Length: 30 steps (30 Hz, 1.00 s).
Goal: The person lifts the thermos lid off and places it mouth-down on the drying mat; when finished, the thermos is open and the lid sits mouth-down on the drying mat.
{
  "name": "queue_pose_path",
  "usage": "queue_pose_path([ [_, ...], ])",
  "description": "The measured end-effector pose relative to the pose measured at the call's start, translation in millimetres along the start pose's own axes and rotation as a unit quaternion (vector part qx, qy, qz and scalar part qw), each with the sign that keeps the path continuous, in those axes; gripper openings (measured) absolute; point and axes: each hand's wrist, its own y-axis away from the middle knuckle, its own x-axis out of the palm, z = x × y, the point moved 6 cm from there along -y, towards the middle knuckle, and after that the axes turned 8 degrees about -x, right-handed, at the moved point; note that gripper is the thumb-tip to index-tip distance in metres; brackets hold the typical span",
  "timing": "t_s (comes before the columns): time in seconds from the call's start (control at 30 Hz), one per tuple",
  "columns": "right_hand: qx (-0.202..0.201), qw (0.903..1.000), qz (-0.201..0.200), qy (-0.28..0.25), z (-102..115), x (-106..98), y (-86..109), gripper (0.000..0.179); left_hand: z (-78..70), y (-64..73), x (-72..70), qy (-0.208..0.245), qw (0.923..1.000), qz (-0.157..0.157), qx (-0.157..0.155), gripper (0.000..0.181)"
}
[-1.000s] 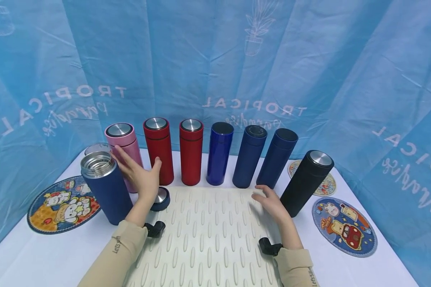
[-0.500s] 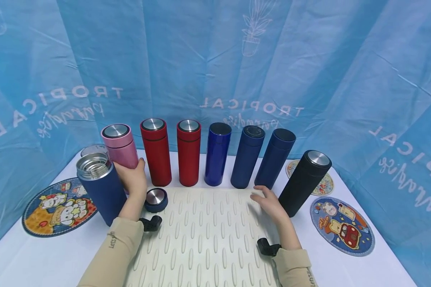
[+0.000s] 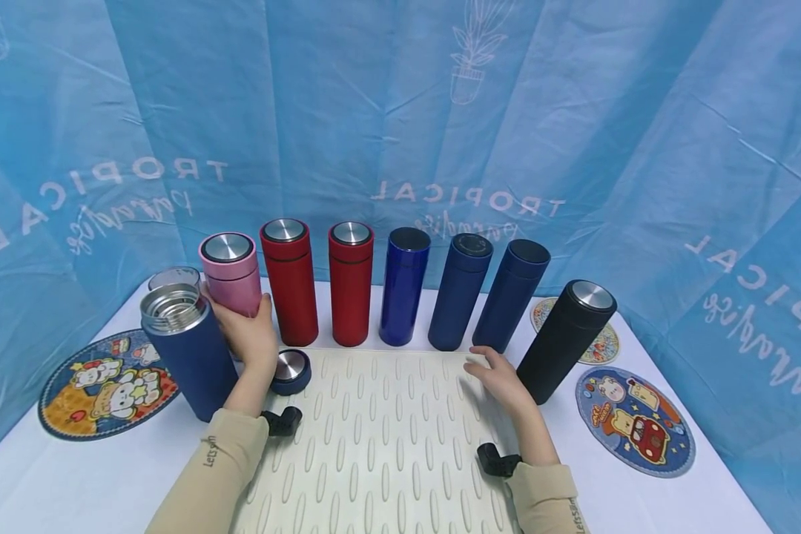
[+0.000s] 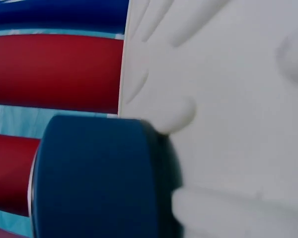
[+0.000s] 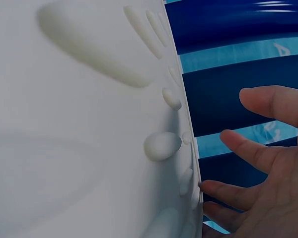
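Left hand (image 3: 249, 337): we're pinching the pink flask (image 3: 232, 283), eleven o'clock, ideally holding it upright. Right hand (image 3: 505, 380): fingers spread.

The left hand (image 3: 250, 335), straight-fingered and higher a second ago, now grips the pink, silver-topped cylindrical bottle (image 3: 235, 289), which sits closer to the leftmost matte red cylindrical bottle (image 3: 292, 293).

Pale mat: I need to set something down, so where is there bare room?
The pale mat is bare between left hand and right hand, in front of the glossy blue bottle. Crowded: around its back left corner, where lid, pink bottle, open navy bottle and left hand cluster.
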Motion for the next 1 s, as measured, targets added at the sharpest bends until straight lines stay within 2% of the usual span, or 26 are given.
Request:
queue_pose_path([
  [0.2, 0.0, 1.0, 0.004, 0.001, 1.7, 1.0, -0.2, 0.048, -0.2, 7.0, 0.9, -0.016, 0.9997, -0.013, 0.013, 0.086],
  [0.27, 0.001, 1.0, 0.002, 0.001, 1.8, 1.2, 0.0, 0.048, -2.1, 9.1, 1.2, -0.019, 0.9993, -0.016, 0.027, 0.085],
  [0.4, 0.003, 1.0, 0.0, -0.005, 2.0, 1.5, 0.0, 0.048, -14.1, 16.8, 2.2, -0.025, 0.9956, -0.018, 0.088, 0.083],
  [0.5, 0.0, 1.0, 0.001, -0.002, 2.2, 2.1, -0.7, 0.048, -26.4, 27.2, 1.6, -0.039, 0.9891, -0.022, 0.14, 0.081],
  [0.63, -0.004, 1.0, 0.001, 0.004, 1.6, 2.8, -1.4, 0.047, -42.7, 46.2, 0.1, -0.059, 0.9738, -0.021, 0.219, 0.077],
  [0.73, -0.005, 1.0, 0.0, 0.003, 1.5, 2.6, -1.2, 0.046, -53.5, 61.6, 0.0, -0.067, 0.9612, -0.01, 0.267, 0.075],
  [0.87, -0.006, 1.0, -0.002, 0.0, 1.8, 1.8, -1.3, 0.046, -66.8, 78.9, 0.0, -0.071, 0.9454, 0.016, 0.318, 0.074],
  [1.0, -0.008, 1.0, -0.003, 0.003, 2.0, 0.1, -1.0, 0.046, -77.7, 91.2, 0.2, -0.078, 0.9249, 0.039, 0.37, 0.074],
])
